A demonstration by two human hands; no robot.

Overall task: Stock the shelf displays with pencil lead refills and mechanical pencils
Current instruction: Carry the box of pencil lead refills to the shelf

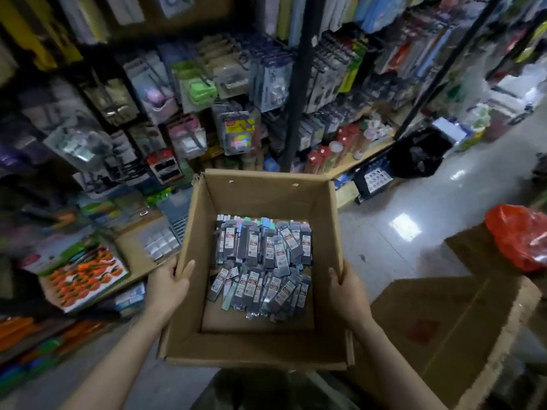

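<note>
Two hands gripping one open box, each clamped on a side wall: left hand with thumb hooked over the left rim and fingers outside, right hand likewise on the right rim, thumb inside. Carrying it at about waist height, facing the shelves of hanging blister packs. Lying loose on the box floor, many slim refill packs, heaped in two rough rows toward the far wall; impossible to tell whether any pencils are among them. Judging the step as bringing the stock to its display. Keeping the box level, since the packs look light and slick and would likely be sliding into one corner on any tilt. Holding both grips low and even on the walls, as thin cardboard rims may be buckling under a one-sided pull. Looking for a firm resting spot close to the shelves, perhaps the floor or the second carton at right, before freeing either hand. Watching for the crate underfoot.
</note>
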